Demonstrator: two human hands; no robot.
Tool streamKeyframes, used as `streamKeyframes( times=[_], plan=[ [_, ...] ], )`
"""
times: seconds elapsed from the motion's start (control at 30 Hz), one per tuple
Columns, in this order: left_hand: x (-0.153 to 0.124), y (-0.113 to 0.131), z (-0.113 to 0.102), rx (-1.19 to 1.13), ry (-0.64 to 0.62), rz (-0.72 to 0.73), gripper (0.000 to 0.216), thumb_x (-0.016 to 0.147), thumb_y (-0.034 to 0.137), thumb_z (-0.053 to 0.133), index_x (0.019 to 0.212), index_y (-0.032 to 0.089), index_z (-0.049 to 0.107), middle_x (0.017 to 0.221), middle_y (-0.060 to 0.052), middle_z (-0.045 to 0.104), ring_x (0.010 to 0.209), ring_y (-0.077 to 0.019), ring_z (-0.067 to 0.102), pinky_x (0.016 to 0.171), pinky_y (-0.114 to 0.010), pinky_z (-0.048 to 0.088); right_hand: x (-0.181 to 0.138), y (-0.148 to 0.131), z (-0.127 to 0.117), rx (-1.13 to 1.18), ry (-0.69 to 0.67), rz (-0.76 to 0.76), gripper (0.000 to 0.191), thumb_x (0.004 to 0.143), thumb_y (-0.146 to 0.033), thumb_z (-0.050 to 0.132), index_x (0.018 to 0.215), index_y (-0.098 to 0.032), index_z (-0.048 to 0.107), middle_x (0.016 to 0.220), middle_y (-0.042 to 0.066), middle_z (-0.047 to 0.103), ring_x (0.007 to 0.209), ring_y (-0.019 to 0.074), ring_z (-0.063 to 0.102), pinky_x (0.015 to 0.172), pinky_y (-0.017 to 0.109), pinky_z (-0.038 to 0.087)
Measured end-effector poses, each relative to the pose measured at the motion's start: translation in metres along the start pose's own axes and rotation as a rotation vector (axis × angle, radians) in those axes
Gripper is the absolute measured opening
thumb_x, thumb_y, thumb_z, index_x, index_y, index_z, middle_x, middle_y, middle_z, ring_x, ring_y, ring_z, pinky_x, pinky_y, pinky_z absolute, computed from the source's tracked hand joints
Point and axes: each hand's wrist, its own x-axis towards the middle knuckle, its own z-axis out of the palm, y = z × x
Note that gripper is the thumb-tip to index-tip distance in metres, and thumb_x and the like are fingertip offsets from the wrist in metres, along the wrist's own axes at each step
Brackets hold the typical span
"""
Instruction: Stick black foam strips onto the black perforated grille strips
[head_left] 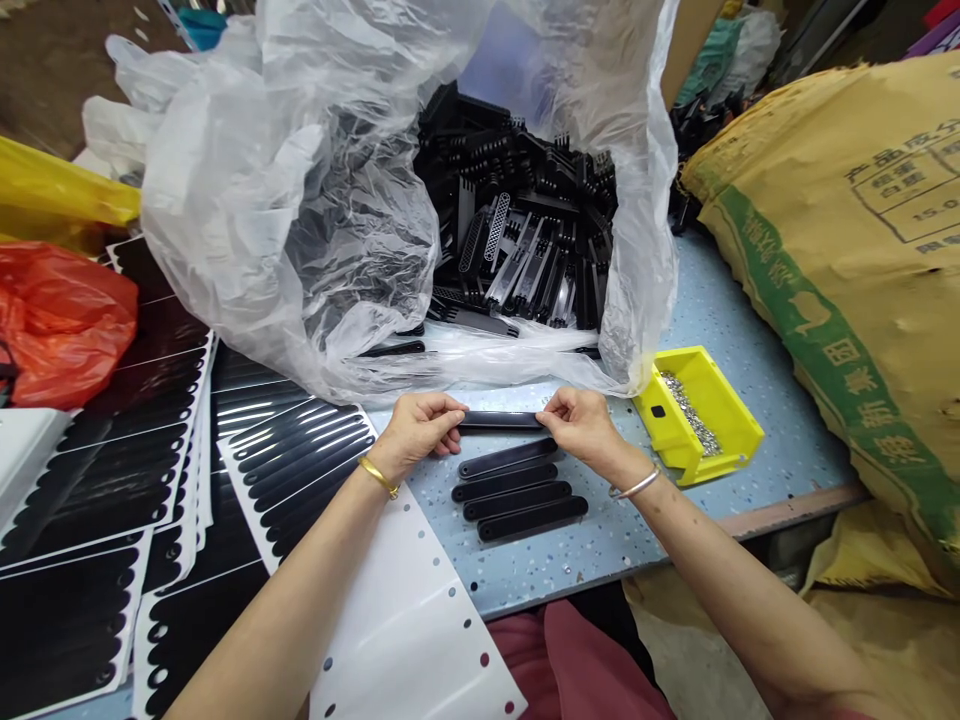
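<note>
A slim black plastic strip with rounded ends (501, 420) is stretched level between my two hands, just above the blue speckled table (517, 585). My left hand (426, 428) pinches its left end between thumb and fingers. At the other end, my right hand (579, 428) grips it the same way. Below the held strip lie several similar black strips (525, 492), roughly parallel, one under another. A sheet of black stickers (296, 470) with a partly bare white backing (401, 610) lies under my left forearm.
Behind my hands a large clear plastic bag (225, 210) gapes, full of black plastic parts (517, 230). A yellow bin (739, 430) of small metal pieces (690, 412) stands right. Stacked sticker sheets (67, 610) and a red bag (64, 320) are left; a printed yellow sack (847, 250) is far right.
</note>
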Motion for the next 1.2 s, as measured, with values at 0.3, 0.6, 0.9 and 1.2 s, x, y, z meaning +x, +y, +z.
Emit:
streamKeyframes(
  times=[0.3,0.6,0.9,1.2],
  plan=[
    [0.001,0.0,-0.001,0.0,-0.016,-0.001,0.033,0.065,0.036,0.071,0.086,0.01,0.067,0.049,-0.001,0.064,0.042,-0.0119,0.061,0.038,-0.016,0.045,0.002,0.004,-0.005,-0.08,0.025,0.032,0.024,0.066,-0.029,0.074,0.052,-0.019,0.057,0.049,0.0,0.058,0.049,0.0131,0.052,0.05,0.025,0.036],
    [-0.004,0.003,0.001,0.001,0.017,0.011,0.032,0.065,0.036,0.071,0.084,0.011,0.067,0.048,0.0,0.063,0.042,-0.0113,0.061,0.037,-0.015,0.043,-0.005,0.018,-0.008,0.332,-0.018,0.176,0.035,0.079,-0.049,0.055,0.064,-0.017,0.059,0.054,0.003,0.062,0.041,0.0123,0.052,0.042,0.024,0.037],
    [-0.001,-0.003,0.0,0.041,-0.016,0.047,0.03,0.064,0.036,0.072,0.082,0.012,0.068,0.047,0.001,0.061,0.04,-0.0114,0.058,0.038,-0.017,0.042,-0.001,0.009,0.013,0.06,0.001,0.011,0.031,0.07,-0.044,0.069,0.06,-0.014,0.067,0.044,-0.003,0.05,0.046,0.0111,0.045,0.047,0.024,0.031],
    [0.0,0.014,0.015,0.95,0.088,0.432,0.032,0.08,0.042,0.057,0.074,0.017,0.075,0.059,-0.005,0.064,0.062,-0.0202,0.059,0.06,-0.029,0.038,0.0,0.019,0.008,0.142,-0.121,-0.117,0.038,0.08,-0.03,0.048,0.045,-0.018,0.048,0.042,-0.004,0.041,0.046,0.0102,0.039,0.047,0.024,0.027]
  ],
)
